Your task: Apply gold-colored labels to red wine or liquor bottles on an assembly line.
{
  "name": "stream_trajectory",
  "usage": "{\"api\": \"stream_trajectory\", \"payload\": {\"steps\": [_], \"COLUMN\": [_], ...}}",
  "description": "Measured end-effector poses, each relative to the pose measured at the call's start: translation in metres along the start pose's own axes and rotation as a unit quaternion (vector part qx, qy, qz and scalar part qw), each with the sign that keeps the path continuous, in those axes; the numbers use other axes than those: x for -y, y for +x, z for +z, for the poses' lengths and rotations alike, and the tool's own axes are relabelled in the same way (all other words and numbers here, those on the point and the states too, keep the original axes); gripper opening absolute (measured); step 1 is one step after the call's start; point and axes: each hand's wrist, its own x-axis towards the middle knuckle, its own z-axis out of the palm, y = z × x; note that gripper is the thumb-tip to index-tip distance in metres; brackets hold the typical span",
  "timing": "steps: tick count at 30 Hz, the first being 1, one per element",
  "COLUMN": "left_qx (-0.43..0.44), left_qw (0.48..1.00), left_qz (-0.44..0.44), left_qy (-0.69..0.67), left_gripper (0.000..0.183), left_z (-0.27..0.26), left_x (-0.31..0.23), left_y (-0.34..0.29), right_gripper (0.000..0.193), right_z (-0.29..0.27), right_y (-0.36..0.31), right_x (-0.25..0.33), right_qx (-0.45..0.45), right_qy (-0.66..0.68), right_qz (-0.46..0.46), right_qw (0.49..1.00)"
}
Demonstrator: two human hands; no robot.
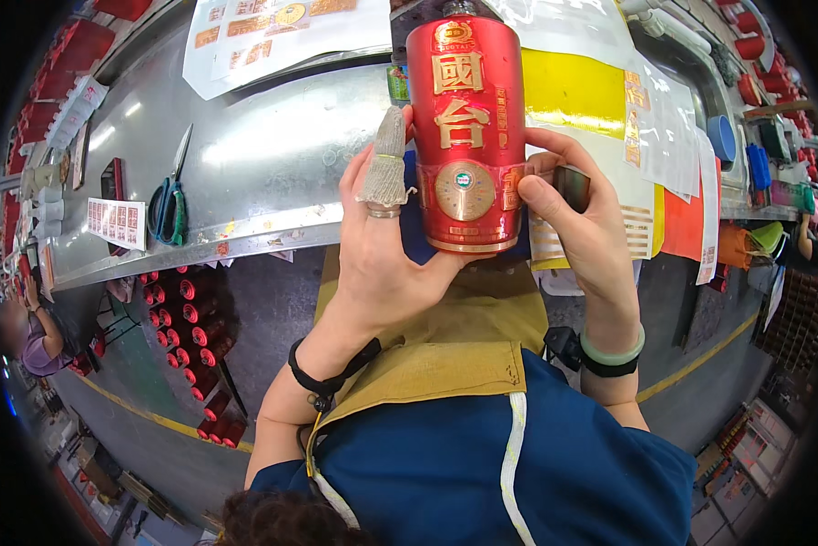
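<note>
A red bottle (pixel 464 91) with gold lettering and a round gold emblem stands upright between my hands, above the near edge of the metal table. My left hand (pixel 382 246) grips its left side and lower end, with the thumb under the base. A pale cloth sleeve (pixel 387 159) covers one finger of that hand, with a ring-like band below it. My right hand (pixel 591 218) holds the bottle's right side, fingertips and thumb near the emblem band. A small dark, shiny, curved piece (pixel 573 187) sits among the right fingers; its kind is unclear.
Dark-handled scissors (pixel 169 205) and a small label sheet (pixel 116 223) lie on the metal table (pixel 272 136) at left. Larger label sheets (pixel 282 36) lie at the back, with a yellow sheet (pixel 573 91) at right. Several red bottles (pixel 191 314) stand below the table; another person (pixel 40 332) is at far left.
</note>
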Motion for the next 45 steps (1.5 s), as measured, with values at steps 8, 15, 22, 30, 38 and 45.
{"api": "stream_trajectory", "payload": {"steps": [8, 15, 22, 30, 38, 45], "left_qx": [0.073, 0.109, 0.127, 0.062, 0.085, 0.090], "left_qw": [0.994, 0.993, 0.981, 0.952, 0.925, 0.916], "left_qz": [-0.046, -0.030, -0.066, -0.169, -0.227, -0.221], "left_qy": [-0.062, -0.039, -0.134, -0.246, -0.292, -0.324], "left_gripper": [0.102, 0.101, 0.112, 0.079, 0.080, 0.081], "left_z": [-0.003, -0.009, -0.019, -0.006, -0.010, -0.012], "left_x": [0.011, 0.012, 0.002, -0.021, -0.025, -0.020], "left_y": [-0.006, -0.007, 0.007, 0.032, 0.034, 0.032], "right_gripper": [0.044, 0.037, 0.020, 0.015, 0.019, 0.017], "right_z": [-0.002, 0.012, 0.015, 0.015, 0.012, 0.005], "right_y": [-0.004, -0.014, -0.011, -0.007, -0.003, 0.001], "right_x": [0.008, 0.017, 0.020, 0.025, 0.023, 0.012], "right_qx": [0.009, -0.023, -0.050, -0.025, -0.029, -0.012], "right_qy": [-0.014, -0.076, -0.225, -0.118, -0.031, 0.010], "right_qz": [-0.015, -0.064, -0.167, -0.122, -0.080, -0.057], "right_qw": [1.000, 0.995, 0.959, 0.985, 0.996, 0.998]}}
